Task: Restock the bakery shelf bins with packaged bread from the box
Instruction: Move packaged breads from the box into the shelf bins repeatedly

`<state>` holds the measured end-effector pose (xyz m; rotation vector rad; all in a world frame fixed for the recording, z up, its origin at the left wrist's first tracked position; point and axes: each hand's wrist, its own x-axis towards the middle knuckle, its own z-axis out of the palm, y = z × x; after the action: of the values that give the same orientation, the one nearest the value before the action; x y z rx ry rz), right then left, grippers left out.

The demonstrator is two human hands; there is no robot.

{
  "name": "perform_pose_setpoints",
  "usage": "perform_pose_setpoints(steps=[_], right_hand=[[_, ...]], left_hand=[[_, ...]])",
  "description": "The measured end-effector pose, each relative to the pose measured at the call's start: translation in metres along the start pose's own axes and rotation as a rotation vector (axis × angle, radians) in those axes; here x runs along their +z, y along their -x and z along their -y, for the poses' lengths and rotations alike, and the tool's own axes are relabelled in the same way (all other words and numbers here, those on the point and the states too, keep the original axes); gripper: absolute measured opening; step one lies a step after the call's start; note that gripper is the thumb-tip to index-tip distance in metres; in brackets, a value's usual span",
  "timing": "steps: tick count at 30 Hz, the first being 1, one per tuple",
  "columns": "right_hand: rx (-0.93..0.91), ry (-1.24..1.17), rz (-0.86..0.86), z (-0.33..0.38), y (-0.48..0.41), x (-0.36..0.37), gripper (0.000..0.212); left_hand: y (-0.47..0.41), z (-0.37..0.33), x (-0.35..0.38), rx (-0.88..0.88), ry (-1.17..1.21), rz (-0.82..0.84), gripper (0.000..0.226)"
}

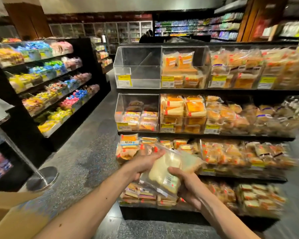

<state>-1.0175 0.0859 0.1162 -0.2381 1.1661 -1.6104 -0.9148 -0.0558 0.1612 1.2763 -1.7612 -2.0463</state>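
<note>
Bare forearms (93, 202), bare left hand (142, 165) and right hand (188, 184).

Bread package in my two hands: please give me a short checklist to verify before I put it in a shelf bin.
1. Grip: left hand and right hand both hold the bread package. Ok.
2. Free space: the top-left bin looks empty. Ok.
3. Label match: that bin's yellow label is too blurred to read. Cannot tell.
4. Wrapper intact: blurred by motion. Cannot tell.
5. Supply: cardboard box in view at lower left. Ok.
</note>
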Motion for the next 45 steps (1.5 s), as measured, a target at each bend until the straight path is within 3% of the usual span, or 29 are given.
perform_pose_setpoints(steps=[2, 5, 7, 10, 12, 14, 17, 20, 22, 24, 30, 32, 34, 38, 40, 45], right_hand=[[0.032, -0.040, -0.011, 0.007, -0.019, 0.000, 0.054], [0.069, -0.064, -0.054, 0.022, -0.049, 0.001, 0.054], [0.068, -0.075, -0.097, 0.034, -0.075, 0.004, 0.054], [0.069, -0.067, -0.130, 0.055, -0.112, 0.009, 0.047], [0.056, -0.023, -0.167, 0.065, -0.135, 0.014, 0.047], [0.028, -0.006, -0.197, 0.073, -0.158, 0.018, 0.052], [-0.004, -0.032, -0.233, 0.081, -0.185, 0.024, 0.056], [-0.017, -0.051, -0.226, 0.093, -0.212, 0.032, 0.053], [0.001, -0.056, -0.201, 0.104, -0.231, 0.036, 0.054], [0.019, -0.065, -0.202, 0.116, -0.250, 0.035, 0.056], [0.047, -0.133, -0.147, 0.142, -0.296, 0.031, 0.046], [0.039, -0.116, -0.138, 0.149, -0.311, 0.033, 0.047], [0.036, -0.101, -0.128, 0.152, -0.322, 0.036, 0.051], [0.028, -0.059, -0.120, 0.151, -0.335, 0.031, 0.052], [0.007, -0.036, -0.127, 0.152, -0.341, 0.029, 0.051], [-0.065, 0.006, -0.137, 0.152, -0.348, 0.035, 0.046]], left_hand=[[-0.017, -0.008, -0.011, -0.013, 0.032, 0.008, 0.117], [-0.045, -0.023, -0.041, -0.045, 0.158, 0.045, 0.054], [-0.072, -0.034, -0.065, -0.068, 0.167, 0.072, 0.028], [-0.106, -0.054, -0.092, -0.100, 0.174, 0.013, 0.013], [-0.134, -0.067, -0.109, -0.027, 0.210, -0.050, 0.016], [-0.159, -0.082, -0.119, 0.163, 0.178, -0.167, 0.024], [-0.175, -0.097, -0.118, 0.648, -0.150, -0.345, 0.025], [-0.177, -0.104, -0.108, 1.157, -0.541, -0.210, 0.037], [-0.200, -0.098, -0.108, 1.414, -0.796, -0.187, 0.029], [-0.225, -0.094, -0.111, 1.511, -0.933, -0.256, 0.034], [-0.254, -0.108, -0.127, 1.501, -1.086, -0.324, 0.070], [-0.260, -0.116, -0.130, 1.433, -1.115, -0.310, 0.065], [-0.264, -0.116, -0.134, 1.325, -1.083, -0.268, 0.046], [-0.271, -0.107, -0.146, 0.950, -0.836, -0.070, 0.050], [-0.279, -0.104, -0.153, 0.847, -0.652, 0.021, 0.048], [-0.311, -0.118, -0.155, 0.669, -0.228, -0.192, 0.017]])
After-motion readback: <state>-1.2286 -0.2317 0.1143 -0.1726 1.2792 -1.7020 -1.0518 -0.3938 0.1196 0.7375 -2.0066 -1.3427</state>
